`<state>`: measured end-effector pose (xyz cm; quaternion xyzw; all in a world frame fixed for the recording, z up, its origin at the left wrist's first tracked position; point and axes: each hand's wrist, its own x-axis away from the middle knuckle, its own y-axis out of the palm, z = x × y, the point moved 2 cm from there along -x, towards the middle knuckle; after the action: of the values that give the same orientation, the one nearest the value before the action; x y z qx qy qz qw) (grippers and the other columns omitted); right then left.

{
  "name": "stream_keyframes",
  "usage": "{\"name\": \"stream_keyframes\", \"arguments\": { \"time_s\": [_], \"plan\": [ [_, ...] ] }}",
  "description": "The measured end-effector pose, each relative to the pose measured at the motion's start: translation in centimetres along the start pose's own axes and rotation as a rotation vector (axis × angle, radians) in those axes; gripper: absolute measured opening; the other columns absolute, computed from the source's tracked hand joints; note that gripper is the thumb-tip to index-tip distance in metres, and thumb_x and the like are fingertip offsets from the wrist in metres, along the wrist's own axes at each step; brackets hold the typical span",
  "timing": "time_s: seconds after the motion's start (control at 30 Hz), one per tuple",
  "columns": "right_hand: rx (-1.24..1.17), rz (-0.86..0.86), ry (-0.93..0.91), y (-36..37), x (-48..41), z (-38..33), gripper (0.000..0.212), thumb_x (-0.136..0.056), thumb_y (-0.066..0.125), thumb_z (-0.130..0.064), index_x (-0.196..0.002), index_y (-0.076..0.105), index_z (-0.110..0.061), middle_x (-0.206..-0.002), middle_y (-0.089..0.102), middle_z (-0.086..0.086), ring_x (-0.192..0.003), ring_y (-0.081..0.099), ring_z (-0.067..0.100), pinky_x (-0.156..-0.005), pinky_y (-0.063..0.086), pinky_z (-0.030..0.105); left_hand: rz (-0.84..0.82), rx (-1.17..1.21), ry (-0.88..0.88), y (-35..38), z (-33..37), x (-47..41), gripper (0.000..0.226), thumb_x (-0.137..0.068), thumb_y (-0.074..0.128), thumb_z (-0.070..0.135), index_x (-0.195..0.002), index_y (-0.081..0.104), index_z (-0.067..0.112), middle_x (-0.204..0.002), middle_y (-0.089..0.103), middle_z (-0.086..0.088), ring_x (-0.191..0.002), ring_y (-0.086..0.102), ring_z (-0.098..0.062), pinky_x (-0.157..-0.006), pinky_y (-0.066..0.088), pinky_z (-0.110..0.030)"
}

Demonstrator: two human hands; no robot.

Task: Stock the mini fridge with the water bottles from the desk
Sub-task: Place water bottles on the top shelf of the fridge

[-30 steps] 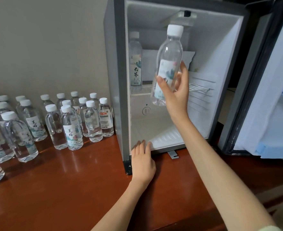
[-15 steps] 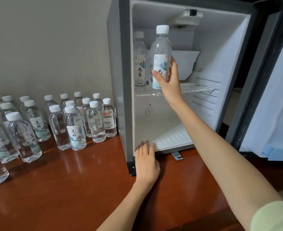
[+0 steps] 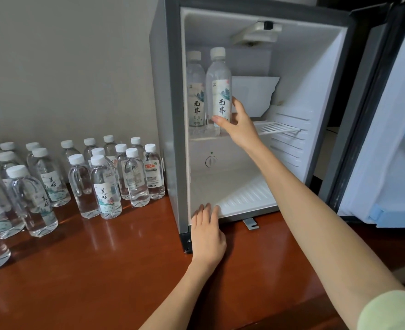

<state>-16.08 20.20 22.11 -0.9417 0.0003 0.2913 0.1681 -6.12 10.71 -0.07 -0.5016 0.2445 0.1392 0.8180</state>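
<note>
**Stocking at an early stage.** We see the grey mini fridge with a white plastic interior [image 3: 170,115] standing on the glossy reddish-brown wooden table [image 3: 101,270]. Its door [image 3: 392,139] is swung wide to the right.

The right hand [image 3: 238,125] reaches inside, thumb in front and fingers behind, wrapped round the lower part of a clear plastic water bottle with a white cap [image 3: 218,91]. This bottle is upright at the left end of the white wire shelf [image 3: 277,127]; we cannot tell whether its base already bears on the shelf. Just beside it, nearer the left wall, a second matching bottle [image 3: 195,91] stands unheld.

The left hand [image 3: 207,232] holds nothing. Its straight fingers rest on the fridge's lower front lip, with the palm over the table.

We judge one bottle stocked and one nearly so. What remains is the cluster of capped bottles [image 3: 106,184], well over a dozen, waiting on the table left of the fridge.
</note>
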Motion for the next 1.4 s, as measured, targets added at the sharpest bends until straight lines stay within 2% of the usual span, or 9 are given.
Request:
{"name": "stream_keyframes", "arguments": {
  "time_s": [0.13,0.2,0.27,0.37,0.53,0.73,0.9,1.13,1.4],
  "plan": [
    [0.070,0.004,0.031,-0.8,-0.2,-0.2,0.077,-0.085,0.071,-0.040,-0.149,0.029,-0.028,-0.105,0.062,-0.005,-0.095,0.059,0.011,-0.073,0.045,0.021,-0.008,0.010,-0.003,0.0,0.0,0.0,0.061,-0.083,0.052,0.006,-0.143,0.041,0.012,-0.151,0.037,-0.013,-0.144,0.026,-0.031,-0.119,0.006,-0.036],
    [0.086,0.013,0.050,-1.0,-0.3,-0.2,0.077,-0.083,0.072,-0.041,-0.148,0.032,-0.029,-0.099,0.064,-0.003,-0.092,0.061,0.014,-0.075,0.048,0.024,-0.009,0.011,-0.003,0.0,0.0,0.0,0.061,-0.082,0.052,0.006,-0.142,0.042,0.011,-0.150,0.038,-0.014,-0.143,0.027,-0.031,-0.119,0.008,-0.037],
    [0.090,0.018,0.070,-1.1,-0.5,-0.2,0.077,-0.081,0.074,-0.041,-0.146,0.034,-0.030,-0.102,0.068,0.002,-0.095,0.064,0.018,-0.083,0.051,0.032,-0.005,0.012,-0.001,0.0,0.0,-0.1,0.061,-0.082,0.051,0.006,-0.142,0.041,0.011,-0.150,0.038,-0.014,-0.143,0.026,-0.031,-0.120,0.009,-0.037],
    [0.081,0.016,0.091,-1.3,-0.9,-0.2,0.078,-0.079,0.077,-0.037,-0.145,0.037,-0.028,-0.104,0.071,0.005,-0.098,0.067,0.022,-0.092,0.052,0.039,-0.008,0.001,0.004,0.0,0.0,0.0,0.061,-0.086,0.047,0.010,-0.146,0.035,0.015,-0.154,0.031,-0.010,-0.146,0.019,-0.026,-0.119,0.000,-0.033],
    [0.073,0.024,0.110,-0.9,-1.5,0.0,0.077,-0.077,0.080,-0.035,-0.142,0.040,-0.028,-0.104,0.071,0.006,-0.097,0.068,0.024,-0.092,0.052,0.046,0.000,0.010,0.007,-0.1,0.0,0.0,0.061,-0.088,0.046,0.011,-0.147,0.033,0.017,-0.156,0.028,-0.008,-0.147,0.016,-0.025,-0.117,-0.007,-0.029],
    [0.096,0.030,0.135,-0.3,-2.4,0.3,0.077,-0.074,0.082,-0.038,-0.139,0.040,-0.028,-0.107,0.070,0.006,-0.098,0.067,0.024,-0.091,0.053,0.046,0.018,0.044,-0.005,-0.2,0.2,0.0,0.060,-0.086,0.051,0.007,-0.144,0.039,0.012,-0.152,0.035,-0.012,-0.145,0.024,-0.029,-0.116,-0.004,-0.031],
    [0.099,0.026,0.161,0.0,-3.5,0.8,0.075,-0.076,0.080,-0.037,-0.139,0.039,-0.027,-0.109,0.069,0.009,-0.099,0.066,0.026,-0.093,0.052,0.047,0.009,0.010,0.005,-0.1,0.0,0.1,0.061,-0.088,0.045,0.011,-0.147,0.033,0.016,-0.155,0.029,-0.008,-0.146,0.017,-0.024,-0.113,-0.013,-0.026],
    [0.134,0.018,0.158,0.5,-4.4,1.0,0.077,-0.080,0.077,-0.037,-0.143,0.035,-0.025,-0.111,0.066,0.007,-0.105,0.063,0.027,-0.095,0.049,0.041,0.002,-0.008,0.001,0.1,-0.1,-0.1,0.062,-0.087,0.044,0.012,-0.147,0.032,0.015,-0.155,0.029,-0.009,-0.146,0.017,-0.024,-0.118,-0.004,-0.030],
    [0.137,-0.041,0.154,0.3,-4.4,1.1,0.081,-0.083,0.073,-0.037,-0.148,0.027,-0.025,-0.123,0.064,0.011,-0.112,0.061,0.028,-0.102,0.045,0.044,0.004,0.003,-0.002,0.1,-0.1,-0.1,0.061,-0.087,0.046,0.011,-0.147,0.033,0.015,-0.155,0.029,-0.009,-0.146,0.018,-0.026,-0.118,-0.005,-0.030]
  ]
}}
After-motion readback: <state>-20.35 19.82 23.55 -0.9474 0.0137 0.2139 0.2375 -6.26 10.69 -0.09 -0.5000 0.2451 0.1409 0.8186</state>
